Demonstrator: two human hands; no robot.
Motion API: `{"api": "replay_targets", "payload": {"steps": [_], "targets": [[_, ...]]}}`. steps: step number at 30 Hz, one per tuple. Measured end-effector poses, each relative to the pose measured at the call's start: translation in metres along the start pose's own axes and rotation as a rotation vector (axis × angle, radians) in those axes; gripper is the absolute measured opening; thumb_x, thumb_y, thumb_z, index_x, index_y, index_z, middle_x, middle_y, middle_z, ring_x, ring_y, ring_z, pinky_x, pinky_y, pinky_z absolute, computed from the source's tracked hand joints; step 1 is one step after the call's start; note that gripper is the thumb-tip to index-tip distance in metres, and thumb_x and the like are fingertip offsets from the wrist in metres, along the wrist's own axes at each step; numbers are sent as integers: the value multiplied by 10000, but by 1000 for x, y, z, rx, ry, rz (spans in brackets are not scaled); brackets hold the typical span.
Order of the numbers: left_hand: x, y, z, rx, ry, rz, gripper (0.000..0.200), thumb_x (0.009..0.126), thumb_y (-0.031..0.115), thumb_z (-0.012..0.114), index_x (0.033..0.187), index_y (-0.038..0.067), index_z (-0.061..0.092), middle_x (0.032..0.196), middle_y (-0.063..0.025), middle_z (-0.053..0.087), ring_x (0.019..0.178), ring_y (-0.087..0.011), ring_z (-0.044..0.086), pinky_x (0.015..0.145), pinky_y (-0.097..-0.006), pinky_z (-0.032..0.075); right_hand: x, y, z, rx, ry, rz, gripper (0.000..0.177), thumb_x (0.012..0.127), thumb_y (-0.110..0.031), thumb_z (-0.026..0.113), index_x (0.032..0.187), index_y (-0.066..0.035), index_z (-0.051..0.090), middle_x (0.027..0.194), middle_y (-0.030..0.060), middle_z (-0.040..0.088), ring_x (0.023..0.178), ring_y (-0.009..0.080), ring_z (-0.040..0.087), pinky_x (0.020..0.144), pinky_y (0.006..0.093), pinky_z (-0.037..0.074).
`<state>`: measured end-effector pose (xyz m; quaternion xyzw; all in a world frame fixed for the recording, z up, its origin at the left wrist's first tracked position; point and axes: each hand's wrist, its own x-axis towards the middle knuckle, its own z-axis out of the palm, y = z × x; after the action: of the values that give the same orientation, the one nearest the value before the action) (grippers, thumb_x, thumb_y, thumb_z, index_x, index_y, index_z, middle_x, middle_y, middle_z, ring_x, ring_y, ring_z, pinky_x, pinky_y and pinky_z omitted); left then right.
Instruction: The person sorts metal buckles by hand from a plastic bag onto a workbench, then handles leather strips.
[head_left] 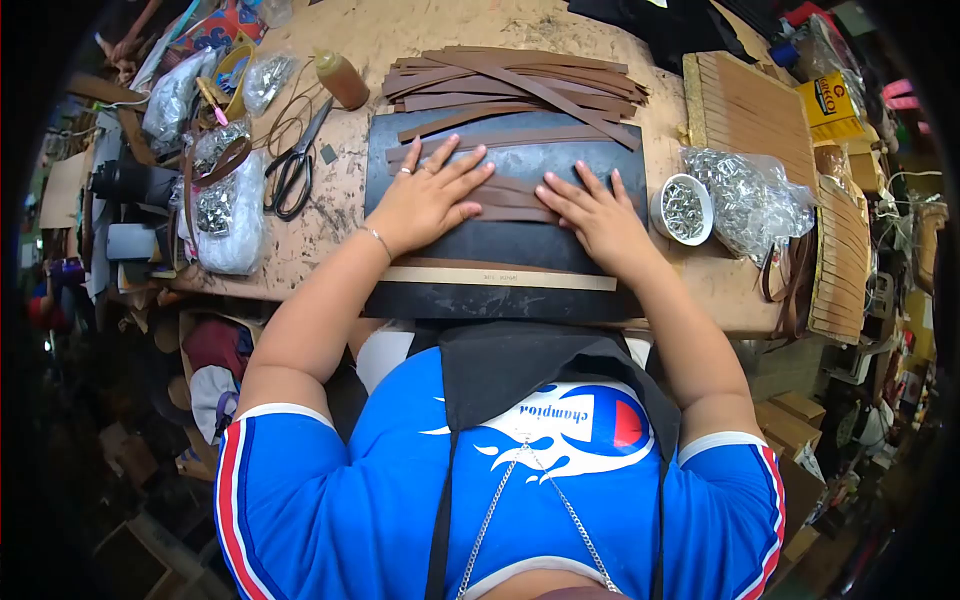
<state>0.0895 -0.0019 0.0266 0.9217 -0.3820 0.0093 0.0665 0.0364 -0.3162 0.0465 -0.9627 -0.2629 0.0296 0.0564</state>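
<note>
My left hand point(428, 197) lies flat, fingers spread, on brown leather strips point(510, 198) that rest on a dark work mat point(520, 245). My right hand point(595, 215) presses flat on the same strips from the right. Neither hand grips anything. More brown strips point(515, 80) are heaped at the mat's far edge. A pale wooden ruler-like bar point(500, 277) lies across the mat near the table's front edge.
Black scissors point(292, 170) and a brown glue bottle point(341, 79) lie left of the mat. A white cup of metal rings point(683, 209) and a clear bag of hardware point(745, 195) sit at right. Bags of fittings point(225, 210) crowd the left; stacked leather pieces point(750, 115) lie at the right.
</note>
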Motion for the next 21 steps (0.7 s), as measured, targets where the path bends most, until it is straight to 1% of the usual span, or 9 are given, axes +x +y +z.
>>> {"api": "replay_targets", "payload": {"steps": [3,4,5,7,9,13,17,19,21], "targets": [[27,-28,3,44,29,-7,602,1034,504,476,1584,278,378,1668,29,308,1565,-278,201,1247,-589,93,34,15,-4,-148,51,51,549,1027,-198,485,1528,-417,435,1622,-84,391,1528,284,302,1205,693,143],[39,-36,4,46,33,-25,596,1042,502,464,1587,281,370,1668,34,307,1565,-272,201,1248,-586,96,48,21,-1,-111,85,89,564,1033,-153,434,1512,-451,447,1599,-80,428,1528,294,300,1203,708,112],[52,-45,4,47,38,-44,590,1049,501,451,1590,284,361,1668,40,306,1564,-266,202,1249,-583,98,61,28,0,-112,88,87,564,1033,-153,434,1512,-451,447,1599,-80,428,1528,294,300,1203,708,112],[81,-67,10,66,35,-49,577,1055,494,444,1591,300,356,1671,53,295,1564,-258,205,1250,-582,104,85,37,-4,-115,81,226,566,1032,-139,427,1494,-463,470,1562,-70,478,1530,286,295,1196,722,101],[105,-86,14,82,27,-54,564,1061,486,437,1591,315,351,1675,67,285,1563,-249,208,1251,-582,110,105,49,-1,-90,116,243,561,1028,-129,426,1474,-462,500,1531,-63,515,1531,277,291,1178,751,71],[133,-91,12,222,51,-108,498,1071,382,451,1564,378,381,1672,101,276,1550,-226,249,1242,-604,183,128,65,0,-170,140,305,560,1011,-104,436,1436,-449,553,1515,-63,532,1529,266,296,1159,776,13],[122,-85,12,217,64,-147,495,1052,315,501,1539,368,431,1645,83,340,1541,-235,270,1235,-605,192,122,66,-1,-164,117,303,527,972,-67,470,1360,-377,646,1470,-68,574,1515,258,324,1157,777,25],[92,-72,9,139,291,-146,493,1036,296,538,1521,338,459,1626,66,376,1531,-246,287,1236,-594,207,98,53,1,-156,275,183,483,950,-59,508,1317,-327,671,1460,-68,579,1480,266,378,1148,787,60],[49,-48,-1,-2,373,-137,420,1001,253,599,1421,233,576,1540,-9,486,1476,-299,372,1200,-560,288,57,35,4,-14,334,64,435,895,-55,595,1271,-256,683,1409,-13,601,1417,283,448,1190,677,200]]}}
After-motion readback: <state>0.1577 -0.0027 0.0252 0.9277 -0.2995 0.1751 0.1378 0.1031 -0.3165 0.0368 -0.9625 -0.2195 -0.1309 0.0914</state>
